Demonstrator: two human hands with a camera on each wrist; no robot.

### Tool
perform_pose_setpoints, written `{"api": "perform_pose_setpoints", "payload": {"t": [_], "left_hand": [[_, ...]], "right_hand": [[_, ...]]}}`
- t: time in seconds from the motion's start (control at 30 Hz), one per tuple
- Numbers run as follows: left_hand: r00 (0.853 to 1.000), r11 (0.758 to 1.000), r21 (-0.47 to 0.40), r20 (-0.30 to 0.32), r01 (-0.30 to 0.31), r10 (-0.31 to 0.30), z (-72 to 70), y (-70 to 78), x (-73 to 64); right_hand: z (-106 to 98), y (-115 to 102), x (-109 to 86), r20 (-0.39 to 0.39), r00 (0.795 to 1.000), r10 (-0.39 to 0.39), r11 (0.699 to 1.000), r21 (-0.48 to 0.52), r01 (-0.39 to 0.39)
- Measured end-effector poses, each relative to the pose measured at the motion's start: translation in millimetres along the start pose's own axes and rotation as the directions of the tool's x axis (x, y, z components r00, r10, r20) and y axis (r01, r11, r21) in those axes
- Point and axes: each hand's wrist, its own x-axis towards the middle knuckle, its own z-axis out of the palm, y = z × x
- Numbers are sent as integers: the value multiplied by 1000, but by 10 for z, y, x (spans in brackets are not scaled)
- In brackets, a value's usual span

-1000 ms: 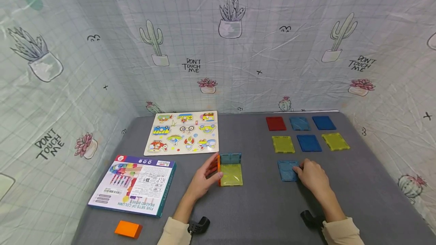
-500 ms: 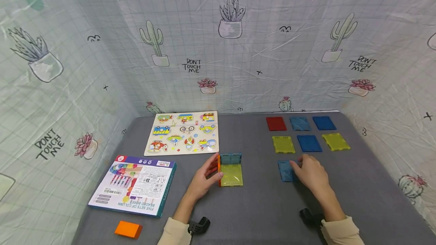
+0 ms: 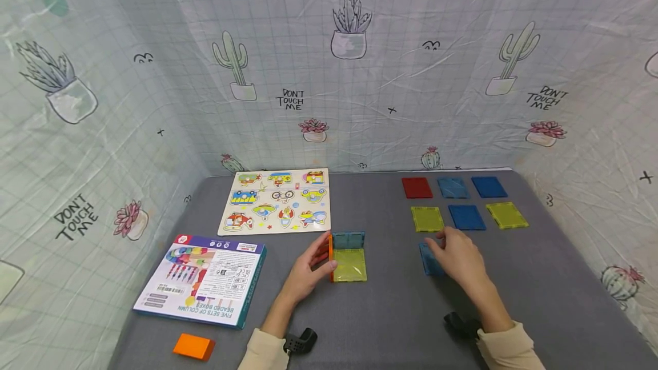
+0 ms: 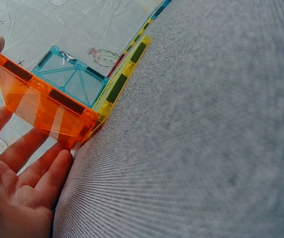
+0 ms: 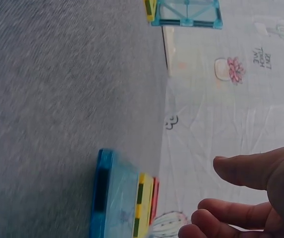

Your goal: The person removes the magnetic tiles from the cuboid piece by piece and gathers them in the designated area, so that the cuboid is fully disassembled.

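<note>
In the head view, my left hand [image 3: 304, 270] holds an orange magnetic tile [image 3: 331, 258] upright between thumb and fingertips. This tile stands along the left edge of a flat yellow magnetic tile [image 3: 350, 266]; a light-blue one [image 3: 349, 240] rises at its back edge. The left wrist view shows the orange tile [image 4: 45, 106] close up, fingers spread against its outer face. My right hand [image 3: 462, 258] hovers over another light-blue tile [image 3: 430, 260] lying flat, partly covering it. In the right wrist view, thumb and fingers of that hand [image 5: 251, 193] are apart with nothing between them.
Two rows of flat tiles lie at the back right, among them a red tile [image 3: 417, 188] and a dark-blue tile [image 3: 466, 217]. On the left are a wooden vehicle puzzle board [image 3: 275, 201], a bead-set box [image 3: 200, 281] and an orange block [image 3: 193, 346].
My right hand has come off the right edge of the flat light-blue tile and shifted left and slightly forward over it. My left hand and the joined tiles stay put.
</note>
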Motion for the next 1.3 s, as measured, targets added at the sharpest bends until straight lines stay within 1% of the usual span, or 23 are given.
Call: {"api": "perform_pose_setpoints", "payload": {"t": [0.2, 0.43, 0.7, 0.77, 0.93, 1.0, 1.07, 1.17, 1.3], "left_hand": [[1000, 1000, -16, -2, -5, 5, 7, -21, 1], [1000, 1000, -3, 4, -3, 3, -2, -20, -4], [1000, 1000, 6, 12, 25, -25, -2, -11, 6], [999, 1000, 6, 20, 29, -29, -8, 26, 4], [999, 1000, -1, 33, 20, -20, -27, 270, -32], [999, 1000, -2, 31, 14, -14, -30, 343, -46], [999, 1000, -6, 30, 15, -15, -28, 354, -51], [999, 1000, -15, 28, 25, -25, -24, 346, -52], [999, 999, -6, 11, 31, -31, -11, 138, -24]], "right_hand": [[35, -113, 31, -12, 1000, -22, 1000, 13, 22], [66, -265, 61, -41, 998, -53, 998, 20, 53], [136, -382, 85, -114, 987, -115, 991, 49, 121], [159, -420, 91, -134, 983, -127, 989, 54, 135], [222, -532, 102, -157, 976, -151, 985, 64, 162], [245, -576, 105, -160, 974, -162, 982, 73, 175], [261, -620, 108, -165, 970, -176, 978, 84, 192], [282, -676, 109, -171, 964, -202, 971, 91, 219], [316, -740, 98, -174, 958, -230, 964, 96, 248]]}}
